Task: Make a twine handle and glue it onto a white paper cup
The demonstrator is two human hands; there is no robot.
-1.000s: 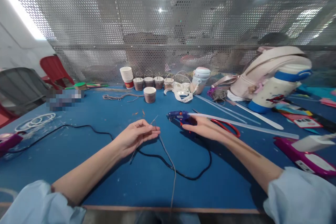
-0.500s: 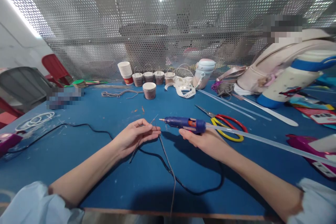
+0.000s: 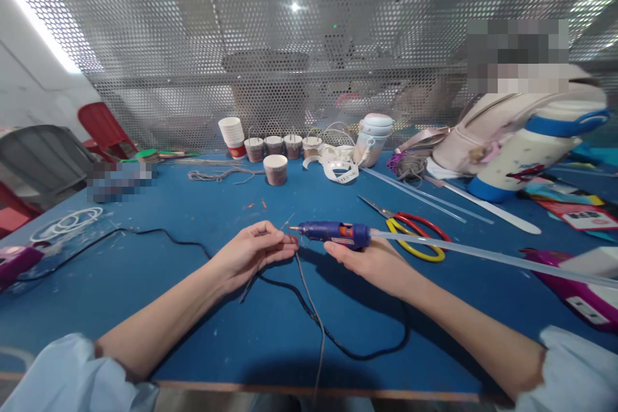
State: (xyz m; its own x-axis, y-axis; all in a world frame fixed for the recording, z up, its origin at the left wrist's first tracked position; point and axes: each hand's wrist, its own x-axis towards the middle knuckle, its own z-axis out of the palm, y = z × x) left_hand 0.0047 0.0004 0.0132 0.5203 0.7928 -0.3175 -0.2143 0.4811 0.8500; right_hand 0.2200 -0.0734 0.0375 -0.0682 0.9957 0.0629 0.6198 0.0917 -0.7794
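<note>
My left hand (image 3: 251, 252) pinches a thin grey string (image 3: 309, 302) and a slim stick above the blue table (image 3: 145, 296). The string trails down toward the front edge. My right hand (image 3: 374, 262) grips a blue glue gun (image 3: 333, 232), its nozzle pointing left and almost touching my left fingertips. A long clear glue stick (image 3: 487, 257) pokes out of the gun's back to the right. The gun's black cord (image 3: 347, 351) loops across the table under my arms.
Red and yellow scissors (image 3: 415, 235) lie just behind my right hand. Paper cups (image 3: 275, 169), a cup stack (image 3: 232, 135), white ribbon (image 3: 338, 170), a bottle (image 3: 521, 154), a pink bag (image 3: 483, 125) and spare glue sticks (image 3: 434, 196) line the back. A perforated metal screen (image 3: 309, 51) closes the far side.
My right hand lifted the glue gun off the table and brought its nozzle left to my left fingertips. The scissors are uncovered. My left hand stayed in place.
</note>
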